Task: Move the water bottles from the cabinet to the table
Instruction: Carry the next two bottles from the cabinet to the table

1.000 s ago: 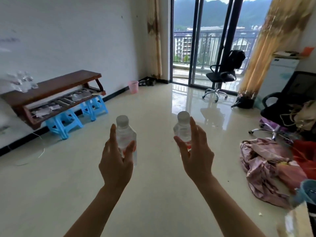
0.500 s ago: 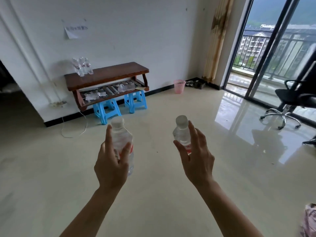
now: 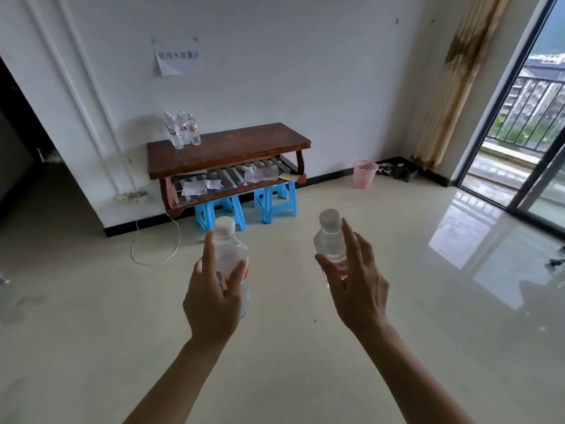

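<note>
My left hand (image 3: 212, 301) grips a clear water bottle (image 3: 230, 255) with a white cap and red label, held upright in front of me. A second clear bottle (image 3: 330, 240) stands upright in my right hand (image 3: 357, 289). Both are held at chest height over the floor. Ahead, against the white wall, a brown wooden table (image 3: 232, 148) rests on blue stools. Three water bottles (image 3: 182, 130) stand at its back left corner.
Two blue plastic stools (image 3: 276, 198) hold up the table, whose slatted lower shelf carries papers. A white cable (image 3: 153, 249) loops on the floor at its left. A pink bin (image 3: 363, 173) stands by the wall, a glass balcony door (image 3: 519, 142) at right, a dark doorway at left.
My view has swung left and moved closer, so the wooden table now sits nearer the centre and looks larger. Both hands still hold their bottles in the same pose.
</note>
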